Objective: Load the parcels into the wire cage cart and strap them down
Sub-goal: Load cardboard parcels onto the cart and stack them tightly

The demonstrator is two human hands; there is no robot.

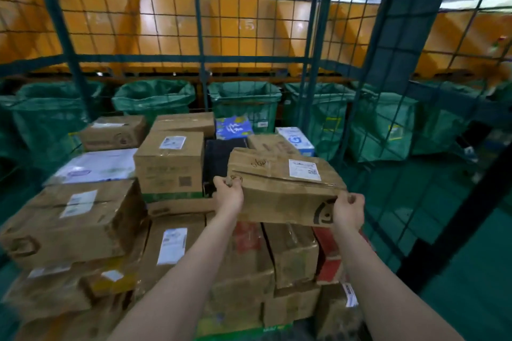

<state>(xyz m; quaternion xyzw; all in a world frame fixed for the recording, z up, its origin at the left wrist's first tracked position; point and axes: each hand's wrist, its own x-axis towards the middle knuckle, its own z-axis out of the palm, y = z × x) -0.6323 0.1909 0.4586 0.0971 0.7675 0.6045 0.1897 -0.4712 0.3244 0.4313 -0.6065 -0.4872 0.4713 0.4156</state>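
I hold a worn brown cardboard parcel [285, 188] with a white label above the stack, inside the green wire cage cart [199, 58]. My left hand [228, 196] grips its near left corner. Gripping the near right corner is my right hand [348, 210], beside a black printed logo. Below and around it lie several stacked cardboard parcels [170, 160], most with white labels. A black parcel [219, 163] stands just behind my left hand. No strap is in view.
The cage's mesh walls rise at the back and right [393, 63]. Behind the mesh stand several green sacks [243, 99] under orange chutes [166, 22]. Blue-and-white packs [234, 127] lie at the back of the stack. Green floor [457, 230] shows to the right.
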